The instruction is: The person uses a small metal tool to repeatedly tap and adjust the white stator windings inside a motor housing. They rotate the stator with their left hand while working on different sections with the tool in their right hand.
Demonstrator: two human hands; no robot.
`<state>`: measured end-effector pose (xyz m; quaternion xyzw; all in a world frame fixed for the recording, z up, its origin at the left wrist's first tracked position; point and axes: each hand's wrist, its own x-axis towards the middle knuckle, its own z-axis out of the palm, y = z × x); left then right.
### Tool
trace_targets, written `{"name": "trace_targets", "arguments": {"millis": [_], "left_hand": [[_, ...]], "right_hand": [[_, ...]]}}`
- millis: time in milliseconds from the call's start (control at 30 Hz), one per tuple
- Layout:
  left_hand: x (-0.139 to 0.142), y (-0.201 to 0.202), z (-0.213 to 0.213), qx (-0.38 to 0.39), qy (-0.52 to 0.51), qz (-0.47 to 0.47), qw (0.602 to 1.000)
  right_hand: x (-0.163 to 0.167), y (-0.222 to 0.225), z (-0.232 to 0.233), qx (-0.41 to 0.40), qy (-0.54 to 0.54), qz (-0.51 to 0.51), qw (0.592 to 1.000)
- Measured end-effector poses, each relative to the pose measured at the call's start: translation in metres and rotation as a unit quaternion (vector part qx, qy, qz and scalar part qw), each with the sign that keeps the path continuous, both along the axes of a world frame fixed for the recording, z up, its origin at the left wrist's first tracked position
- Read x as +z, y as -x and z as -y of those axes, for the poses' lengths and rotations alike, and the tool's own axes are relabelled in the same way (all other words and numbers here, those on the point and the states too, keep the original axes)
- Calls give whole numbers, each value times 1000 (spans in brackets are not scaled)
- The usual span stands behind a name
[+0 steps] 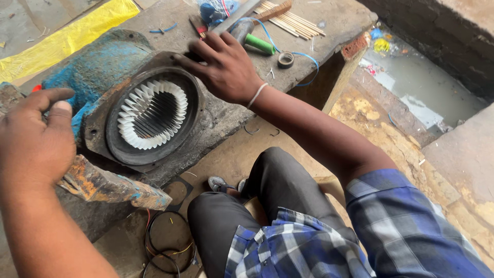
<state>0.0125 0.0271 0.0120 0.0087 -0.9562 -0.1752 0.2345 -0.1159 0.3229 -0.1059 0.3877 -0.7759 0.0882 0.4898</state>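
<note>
A blue, rusty motor housing (pixel 98 64) lies on a concrete slab (pixel 342 18), its open end facing me. White paper liners (pixel 152 113) ring the slots of the dark bore. My right hand (pixel 226 69) rests on the upper right rim of the housing, fingers spread over the edge; I see nothing gripped in it. My left hand (pixel 33 139) is at the left, by the housing's side and above its rusty foot (pixel 113 188), thumb out and fingers curled. What those fingers hold, if anything, is hidden.
Behind my right hand lie a grey metal bar (pixel 239 15), a green-handled tool (pixel 259 44), wooden sticks (pixel 290 20), a tape roll (pixel 285 59) and blue wire (pixel 309 64). A yellow sheet (pixel 67 36) lies far left. Wire coils (pixel 170 244) lie by my knee. A water-filled pit (pixel 422 82) is right.
</note>
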Motion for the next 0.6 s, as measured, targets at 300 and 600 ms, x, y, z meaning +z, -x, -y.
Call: {"name": "trace_targets", "arguments": {"millis": [300, 600], "left_hand": [[-3, 3, 4, -3, -16, 9, 1000], [-7, 5, 7, -22, -74, 9, 997]], "right_hand": [[1, 4, -4, 1, 4, 56, 998], [-15, 7, -12, -20, 13, 129, 991]]}}
